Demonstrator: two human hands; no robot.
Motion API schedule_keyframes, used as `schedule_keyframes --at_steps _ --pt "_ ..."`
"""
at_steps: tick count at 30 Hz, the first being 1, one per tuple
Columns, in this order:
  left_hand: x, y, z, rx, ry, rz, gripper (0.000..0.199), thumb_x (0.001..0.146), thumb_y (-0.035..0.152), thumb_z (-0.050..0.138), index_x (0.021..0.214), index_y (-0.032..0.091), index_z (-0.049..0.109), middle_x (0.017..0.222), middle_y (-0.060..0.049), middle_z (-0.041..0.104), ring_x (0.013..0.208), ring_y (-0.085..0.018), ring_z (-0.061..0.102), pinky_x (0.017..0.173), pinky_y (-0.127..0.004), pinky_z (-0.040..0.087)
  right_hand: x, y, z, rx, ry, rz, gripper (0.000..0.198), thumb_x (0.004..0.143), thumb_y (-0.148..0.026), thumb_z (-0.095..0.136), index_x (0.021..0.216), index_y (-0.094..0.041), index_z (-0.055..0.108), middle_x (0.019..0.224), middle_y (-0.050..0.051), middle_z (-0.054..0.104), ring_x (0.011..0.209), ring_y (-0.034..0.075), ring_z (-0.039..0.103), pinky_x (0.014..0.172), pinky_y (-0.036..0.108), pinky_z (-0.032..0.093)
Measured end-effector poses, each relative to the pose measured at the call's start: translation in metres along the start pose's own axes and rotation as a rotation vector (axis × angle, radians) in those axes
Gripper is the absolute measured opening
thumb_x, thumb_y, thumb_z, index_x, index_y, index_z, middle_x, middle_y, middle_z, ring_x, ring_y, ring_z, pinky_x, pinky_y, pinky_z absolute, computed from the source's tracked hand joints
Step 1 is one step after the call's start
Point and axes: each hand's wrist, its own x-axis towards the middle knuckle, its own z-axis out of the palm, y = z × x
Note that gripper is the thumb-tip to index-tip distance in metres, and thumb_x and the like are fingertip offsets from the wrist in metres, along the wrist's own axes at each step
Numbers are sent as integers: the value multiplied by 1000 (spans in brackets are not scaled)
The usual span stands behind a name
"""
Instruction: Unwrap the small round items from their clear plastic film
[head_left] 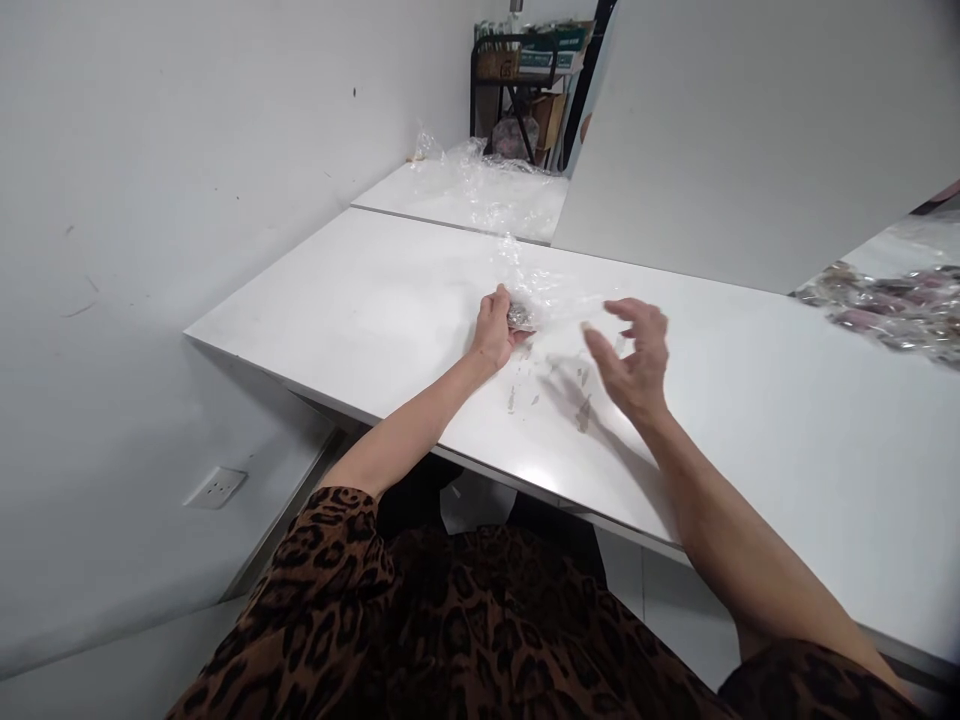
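My left hand is closed around a small grey, speckled bundle whose kind I cannot make out. Crumpled clear plastic film spreads from the bundle to the right and away from me, over the white tabletop. To the right of the film, my right hand is raised above the table, with its thumb and fingers apart and nothing visible between them. It is slightly blurred, and whether a fingertip touches the film's edge I cannot tell.
More clear plastic lies on the farther table section. A pale upright panel rises along the back right. Several pinkish and brown items under clear wrap lie at the right. Behind stands a black shelf rack with boxes. A wall bounds the left.
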Motion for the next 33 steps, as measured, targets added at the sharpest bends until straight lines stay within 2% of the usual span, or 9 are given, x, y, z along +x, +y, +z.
schedule_keyframes --at_steps 4,7,10,15,21,23,26,29,33 --pt "-19 -6 5 115 -215 -82 37 91 50 78 97 22 54 81 5 62 72 -8 63 77 -25 61 -10 -5 14 -45 -143 -75 37 93 -56 69 112 -25 66 117 13 66 107 30 63 85 47 58" --pt "-24 -6 4 176 -338 -170 44 83 42 88 108 23 58 92 2 68 81 -12 68 86 -32 62 -11 -8 14 100 -86 74 29 95 -53 69 93 -25 66 92 6 65 79 20 60 75 38 55" --pt "-21 -2 2 165 -405 -219 48 77 21 91 116 20 63 104 -4 73 91 -15 72 98 -38 60 -5 -13 10 349 49 303 33 88 -54 79 84 -25 64 80 0 61 70 15 55 71 31 53" --pt "-14 1 3 -22 -322 -225 17 83 2 71 96 13 69 93 -3 74 90 -13 72 108 -36 54 5 -16 11 769 175 587 45 76 -56 88 80 -25 55 80 -3 58 74 12 62 68 26 58" --pt "-10 8 4 -106 -167 -100 27 88 7 72 111 20 66 104 0 74 99 -12 72 103 -32 55 3 -5 13 871 268 966 33 76 -42 84 84 -24 58 89 0 65 76 13 65 61 25 57" --pt "-8 11 3 -52 -148 -78 39 86 8 75 120 24 63 108 1 73 97 -11 72 100 -30 56 6 0 7 778 376 924 25 79 -36 80 88 -25 59 94 0 65 78 13 63 61 24 53" --pt "-8 13 -1 61 -190 -76 54 83 12 81 129 27 57 105 2 72 87 -10 71 93 -29 59 14 4 -10 525 487 593 21 81 -23 77 97 -27 63 110 0 66 99 15 63 77 26 53" --pt "-9 11 -5 201 -329 -118 50 83 23 85 126 27 59 99 1 70 76 -10 68 84 -29 60 24 4 -28 327 286 368 38 80 -17 79 114 -31 68 130 0 67 124 19 57 98 34 49" --pt "-10 8 -10 375 -472 -173 37 84 35 85 116 24 70 96 -3 70 69 -10 62 76 -27 58 29 -1 -36 400 -272 441 58 58 -23 99 110 -31 74 135 3 68 131 27 58 104 42 49"
